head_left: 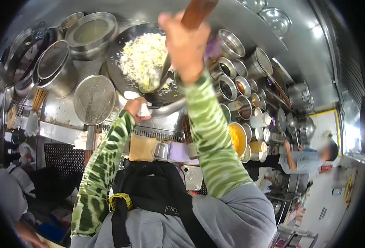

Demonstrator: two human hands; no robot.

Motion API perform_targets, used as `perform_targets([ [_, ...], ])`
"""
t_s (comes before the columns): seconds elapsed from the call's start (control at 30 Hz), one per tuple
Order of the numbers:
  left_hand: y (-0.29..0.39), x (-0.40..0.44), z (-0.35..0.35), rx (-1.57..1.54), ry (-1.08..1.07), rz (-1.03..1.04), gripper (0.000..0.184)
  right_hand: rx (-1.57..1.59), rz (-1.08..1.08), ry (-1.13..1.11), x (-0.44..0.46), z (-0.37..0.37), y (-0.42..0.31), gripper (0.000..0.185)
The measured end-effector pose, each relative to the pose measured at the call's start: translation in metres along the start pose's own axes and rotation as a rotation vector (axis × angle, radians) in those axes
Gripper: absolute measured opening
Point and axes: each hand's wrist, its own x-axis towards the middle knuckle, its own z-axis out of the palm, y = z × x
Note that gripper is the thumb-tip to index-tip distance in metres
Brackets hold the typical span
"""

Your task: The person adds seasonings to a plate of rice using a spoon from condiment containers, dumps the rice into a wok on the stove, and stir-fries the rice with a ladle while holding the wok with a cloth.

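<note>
A big steel desk (56, 109) spreads out at the front. A wide, dark wok (115, 78) sits there. In the wok is a pile of white and yellow food (143, 53), chopped too small to name for sure, with tiny bits on the bare dark sides. A long ladle (151, 79) leans across the right part of the wok. Its long line runs from the brown wooden handle (199, 13), up high on the right, down and left to its round end, which sits in the near part of the food.

The right grip (186, 45) is wrapped around the handle, up over the wok's right side. So the food and the ladle's round end lie down and to the left of it. The left grip (136, 108) is low, by the wok's near edge. It looks closer to the round end, but only the right one has the ladle. The left one is squeezed on a white cloth (144, 110). I cannot tell if it holds the wok too.
</note>
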Motion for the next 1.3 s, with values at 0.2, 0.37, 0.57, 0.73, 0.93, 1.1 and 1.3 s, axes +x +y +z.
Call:
perform_targets([
  [0.2, -0.004, 0.01, -0.007, 0.007, -0.015, -0.026, 0.022, -0.227, -0.186, -0.065, 0.044, -0.005, 0.039, 0.015],
  [0.37, -0.005, 0.011, -0.006, -0.045, -0.019, -0.026, 0.022, -0.078, 0.073, -0.122, 0.007, 0.008, 0.048, 0.018],
  [0.57, -0.002, 0.022, -0.012, -0.088, -0.054, 0.04, 0.022, 0.112, 0.076, 0.145, 0.069, -0.019, 0.022, 0.019],
  [0.73, 0.003, -0.002, 0.0, -0.072, -0.007, -0.013, 0.02, -0.367, 0.142, 0.041, 0.081, -0.052, 0.072, 0.009],
  [0.93, 0.001, 0.003, 0.0, -0.074, -0.022, -0.04, 0.024, -1.187, -0.46, 0.147, 0.062, -0.117, 0.153, 0.015],
  [1.1, -0.011, -0.046, 0.023, -0.189, 0.207, -0.09, 0.026, 0.082, 0.269, 0.3, 0.059, -0.066, 0.038, 0.012],
  [1.3, 0.008, -0.078, 0.026, -0.256, 0.005, -0.075, 0.028, -0.349, 0.049, 0.194, 0.004, -0.02, -0.064, 0.024],
])
